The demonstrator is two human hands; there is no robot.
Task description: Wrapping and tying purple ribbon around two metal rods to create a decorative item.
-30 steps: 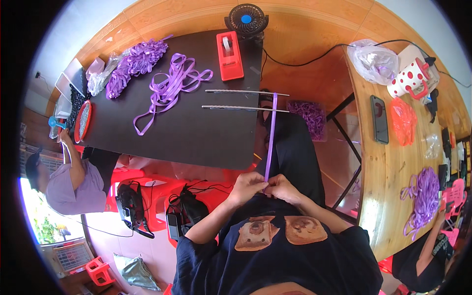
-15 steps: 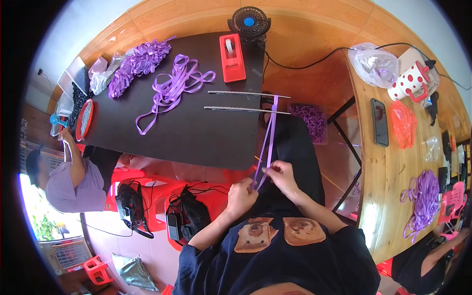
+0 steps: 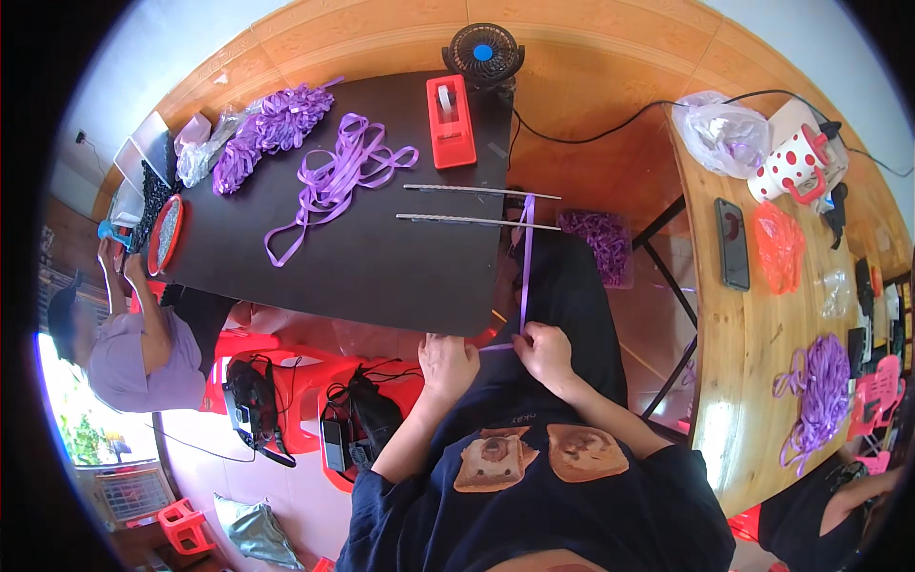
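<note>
Two thin metal rods point(image 3: 481, 223) stick out past the right edge of the dark table. A narrow purple ribbon point(image 3: 528, 262) hangs from their outer ends and runs down toward my lap. My right hand point(image 3: 547, 355) is closed on this ribbon, thumb and fingers pinched together. From there a short stretch of ribbon crosses to my left hand point(image 3: 448, 368), which is closed at the near table edge with its fingers curled under. The ribbon's end inside the left fist is hidden.
On the dark table point(image 3: 381, 286) lie a loose ribbon pile point(image 3: 345, 176), a bundled ribbon heap point(image 3: 281, 124) and a red tape dispenser point(image 3: 450, 124). A bin of purple pieces point(image 3: 599, 243) stands below, beside a wooden table point(image 3: 734, 381). Another person point(image 3: 152, 353) sits at left.
My left hand has moved left, away from my right hand, drawing a stretch of ribbon sideways between them. The ribbon strands that slanted below the rods now hang as a single straight line.
</note>
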